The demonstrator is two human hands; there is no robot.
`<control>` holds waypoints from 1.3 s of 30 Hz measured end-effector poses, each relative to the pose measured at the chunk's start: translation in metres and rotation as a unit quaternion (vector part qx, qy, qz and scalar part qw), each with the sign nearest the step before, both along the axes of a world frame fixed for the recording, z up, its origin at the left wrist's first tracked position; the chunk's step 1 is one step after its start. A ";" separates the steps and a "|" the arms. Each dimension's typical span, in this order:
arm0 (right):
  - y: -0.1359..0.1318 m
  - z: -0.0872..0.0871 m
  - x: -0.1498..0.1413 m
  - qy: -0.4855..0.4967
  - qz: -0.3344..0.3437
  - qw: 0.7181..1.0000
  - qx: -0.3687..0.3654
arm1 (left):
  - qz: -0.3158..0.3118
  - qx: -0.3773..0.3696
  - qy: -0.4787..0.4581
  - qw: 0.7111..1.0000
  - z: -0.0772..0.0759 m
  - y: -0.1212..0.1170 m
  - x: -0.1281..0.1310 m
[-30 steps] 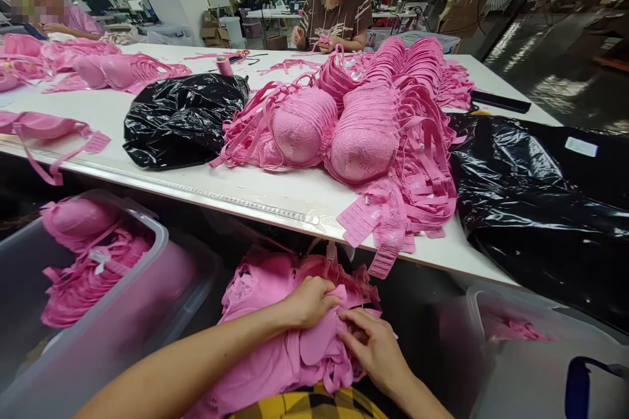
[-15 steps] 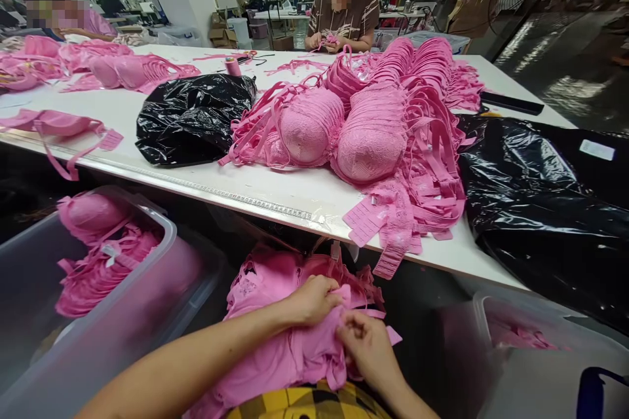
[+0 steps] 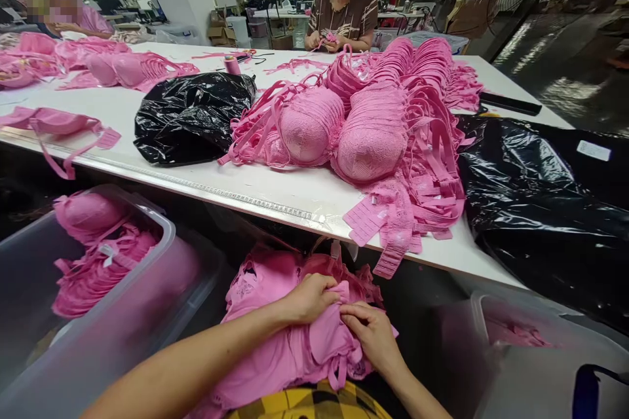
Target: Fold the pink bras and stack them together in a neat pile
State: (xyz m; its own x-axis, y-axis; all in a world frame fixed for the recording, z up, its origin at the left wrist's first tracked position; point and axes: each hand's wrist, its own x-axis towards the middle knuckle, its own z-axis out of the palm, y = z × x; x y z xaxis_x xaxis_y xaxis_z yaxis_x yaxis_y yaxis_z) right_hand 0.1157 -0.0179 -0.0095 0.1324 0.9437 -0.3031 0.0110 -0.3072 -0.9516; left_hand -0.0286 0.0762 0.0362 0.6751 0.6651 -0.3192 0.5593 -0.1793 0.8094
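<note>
On my lap, below the table edge, lies a pink bra among more pink lace garments. My left hand is closed on the upper part of its fabric. The fingers of my right hand pinch the same bra at its right side, close to the left fingertips. A loose strap loop hangs from it toward my yellow and black checked clothing. Just beyond my hands, a large stack of nested pink bras rests on the white table, its straps and hook bands hanging over the edge.
A clear plastic bin holding pink bras stands at left, another bin at right. Black plastic bags flank the stack. A tape measure runs along the table edge. Across the table a person handles a small pink piece.
My right hand has moved slightly up and its fingers have closed on the bra's edge. The fabric under it has shifted and spread out. My left hand keeps its grip.
</note>
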 end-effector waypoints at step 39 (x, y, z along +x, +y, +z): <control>-0.002 -0.013 0.006 0.010 -0.047 0.999 -0.023 | 0.024 0.297 0.103 0.949 0.018 -0.032 -0.040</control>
State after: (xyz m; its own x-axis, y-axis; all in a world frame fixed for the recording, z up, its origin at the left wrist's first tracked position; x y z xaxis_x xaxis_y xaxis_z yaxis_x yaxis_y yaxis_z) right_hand 0.1220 -0.0197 -0.0223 0.2137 0.9127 -0.3484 -0.0386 -0.3485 -0.9365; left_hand -0.0681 0.0440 0.0547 0.6037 0.7972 -0.0004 0.7139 -0.5404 0.4453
